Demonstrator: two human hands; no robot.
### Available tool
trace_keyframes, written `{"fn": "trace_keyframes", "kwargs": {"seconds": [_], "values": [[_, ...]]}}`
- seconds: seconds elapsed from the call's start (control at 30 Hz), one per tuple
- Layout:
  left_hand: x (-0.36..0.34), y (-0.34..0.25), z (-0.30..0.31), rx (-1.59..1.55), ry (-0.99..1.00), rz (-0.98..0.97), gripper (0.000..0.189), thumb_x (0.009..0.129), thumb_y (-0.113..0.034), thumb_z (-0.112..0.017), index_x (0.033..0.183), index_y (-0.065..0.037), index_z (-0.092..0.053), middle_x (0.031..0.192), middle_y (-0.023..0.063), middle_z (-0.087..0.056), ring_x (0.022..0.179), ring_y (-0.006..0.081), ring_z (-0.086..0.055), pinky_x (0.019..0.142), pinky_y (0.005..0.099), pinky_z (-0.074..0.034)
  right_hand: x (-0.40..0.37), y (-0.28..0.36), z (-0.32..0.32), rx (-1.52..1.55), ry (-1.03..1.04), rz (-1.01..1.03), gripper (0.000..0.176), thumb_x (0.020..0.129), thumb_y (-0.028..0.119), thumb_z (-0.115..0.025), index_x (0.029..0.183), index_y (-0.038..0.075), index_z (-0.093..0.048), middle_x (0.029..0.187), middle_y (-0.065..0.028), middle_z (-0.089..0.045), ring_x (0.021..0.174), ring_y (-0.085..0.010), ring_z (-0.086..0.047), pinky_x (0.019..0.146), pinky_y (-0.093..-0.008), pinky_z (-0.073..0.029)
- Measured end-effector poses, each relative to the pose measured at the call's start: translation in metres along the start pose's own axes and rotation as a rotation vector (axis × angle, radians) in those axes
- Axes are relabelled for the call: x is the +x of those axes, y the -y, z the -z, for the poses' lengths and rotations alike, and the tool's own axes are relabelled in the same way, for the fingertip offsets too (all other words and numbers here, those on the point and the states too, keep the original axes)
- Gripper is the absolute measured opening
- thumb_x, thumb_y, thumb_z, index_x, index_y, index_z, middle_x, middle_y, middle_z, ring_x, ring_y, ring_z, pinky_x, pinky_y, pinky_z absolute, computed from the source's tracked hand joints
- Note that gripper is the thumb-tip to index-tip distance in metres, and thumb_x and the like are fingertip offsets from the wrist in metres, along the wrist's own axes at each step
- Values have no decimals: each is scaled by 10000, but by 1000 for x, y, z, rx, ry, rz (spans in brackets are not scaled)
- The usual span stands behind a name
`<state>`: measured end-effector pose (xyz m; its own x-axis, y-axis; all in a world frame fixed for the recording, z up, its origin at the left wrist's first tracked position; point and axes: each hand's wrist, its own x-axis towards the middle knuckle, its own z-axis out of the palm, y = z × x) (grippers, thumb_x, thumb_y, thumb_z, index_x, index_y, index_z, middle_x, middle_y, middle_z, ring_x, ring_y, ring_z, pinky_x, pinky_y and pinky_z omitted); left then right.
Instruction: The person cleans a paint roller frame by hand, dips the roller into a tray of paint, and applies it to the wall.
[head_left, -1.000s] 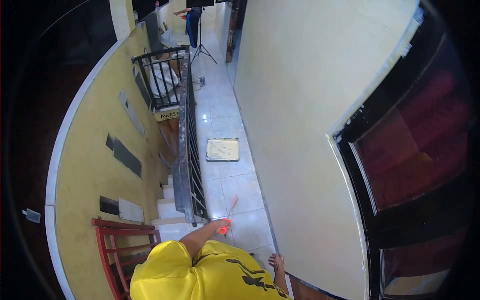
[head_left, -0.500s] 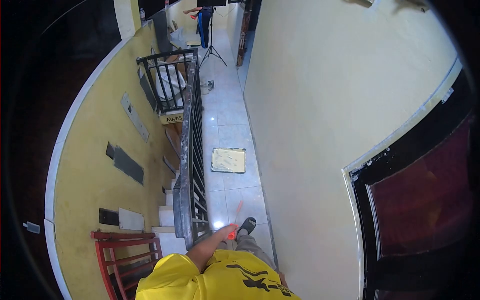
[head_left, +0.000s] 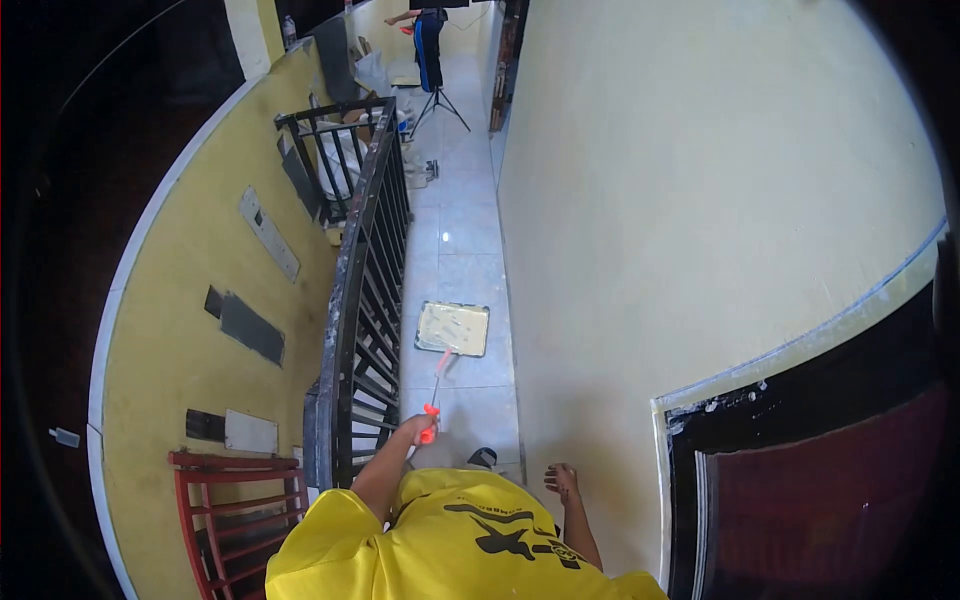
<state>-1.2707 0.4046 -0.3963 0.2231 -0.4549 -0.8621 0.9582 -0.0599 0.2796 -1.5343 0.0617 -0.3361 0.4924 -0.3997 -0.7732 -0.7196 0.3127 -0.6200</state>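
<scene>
My left hand [head_left: 418,428] is closed around the orange handle of a small paint roller [head_left: 444,362]. The thin metal rod points forward, and the pinkish roller head overlaps the near edge of a paint tray [head_left: 484,341]. That tray lies on the tiled floor with cream paint spread across it. Low by the wall on the other side, my right hand [head_left: 561,480] hangs with loosely bent fingers and nothing in it. Below me one dark sandal [head_left: 483,457] shows in part; my yellow shirt hides the rest.
A black metal railing [head_left: 345,270] lines the left side, with a red rail [head_left: 240,510] nearer. At right stand a cream wall [head_left: 620,200] and a dark-framed door [head_left: 800,480]. Farther along are a tripod [head_left: 438,105] and another person [head_left: 427,50].
My left hand has moved forward and left, bringing the roller to the tray's near edge. My right hand has come into sight beside the wall. The view has shifted slightly.
</scene>
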Motion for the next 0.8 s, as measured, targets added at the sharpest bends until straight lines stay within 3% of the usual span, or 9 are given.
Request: {"fn": "trace_keyframes", "kwargs": {"seconds": [0.4, 0.47, 0.5, 0.53, 0.57, 0.6, 0.63, 0.73, 0.8], "values": [[27, -55, -21, -71, -59, -44, 184, 911, -168, -483, 731, -136, -475, 566, -59, -460, 423, 55, -416, 378, 214, -372, 44, 15, -26, -59, 108, -133, 322, 878, 289, -487, 1045, 27, -571, 939, -144, -635, 770, -258, -638, 664, -363, -521], [34, -66, -13, 11, -131, -115, 119, 914, -279, -542, 894, -178, -601, 573, -72, -477, 437, 59, -427, 379, 222, -370, 55, 6, -24, -49, 83, -151, 332, 868, 292, -507, 1063, 33, -579, 937, -133, -635, 779, -253, -634, 677, -364, -520], [53, -72, 9, 15, -50, -91, 197, 906, -345, -564, 953, -161, -618, 627, -59, -505, 506, 66, -464, 427, 237, -397, 70, -9, -20, -26, 65, -168, 333, 863, 293, -517, 1066, 37, -581, 936, -129, -634, 782, -252, -632, 682, -366, -520], [55, -82, 10, 174, -111, -144, 250, 904, -388, -557, 932, -147, -615, 696, -42, -529, 590, 76, -490, 497, 258, -421, 83, -24, -13, -21, 102, -118, 316, 853, 299, -536, 1047, 54, -587, 916, -119, -631, 770, -253, -626, 680, -371, -519], [56, -87, 20, 362, 38, -446, 308, 900, -438, -543, 893, -137, -609, 750, -25, -540, 664, 83, -503, 557, 274, -432, 88, -33, -10, 83, 75, -181, 311, 849, 305, -546, 1042, 64, -587, 916, -118, -626, 773, -250, -620, 672, -373, -520], [39, -103, 9, 490, -76, -370, 336, 900, -466, -530, 897, -137, -595, 704, -21, -531, 592, 91, -496, 497, 276, -418, 88, -45, -7, 130, 85, -136, 313, 844, 298, -541, 1046, 63, -585, 928, -117, -621, 788, -237, -613, 676, -357, -516], [73, -119, 36, 302, 24, -96, 367, 900, -482, -523, 912, -119, -575, 651, -12, -513, 509, 101, -474, 434, 284, -394, 65, -18, -13, 136, 30, -216, 310, 841, 282, -531, 1054, 61, -582, 957, -111, -619, 793, -224, -605, 700, -360, -511], [61, -168, 15, 294, -114, -48, 160, 899, -239, -542, 897, -78, -541, 613, 3, -497, 464, 110, -466, 398, 252, -378, 44, 1, -24, 102, -77, -315, 275, 828, 229, -525, 1015, 34, -573, 877, -115, -619, 741, -229, -598, 671, -347, -496], [94, -189, 33, 612, -294, -52, 235, 842, -238, -569, 922, -18, -595, 620, 42, -552, 468, 160, -517, 410, 324, -424, 45, -26, -28, -62, -43, -158, 276, 823, 223, -527, 1013, 31, -586, 883, -119, -625, 754, -238, -597, 692, -341, -492]]}}
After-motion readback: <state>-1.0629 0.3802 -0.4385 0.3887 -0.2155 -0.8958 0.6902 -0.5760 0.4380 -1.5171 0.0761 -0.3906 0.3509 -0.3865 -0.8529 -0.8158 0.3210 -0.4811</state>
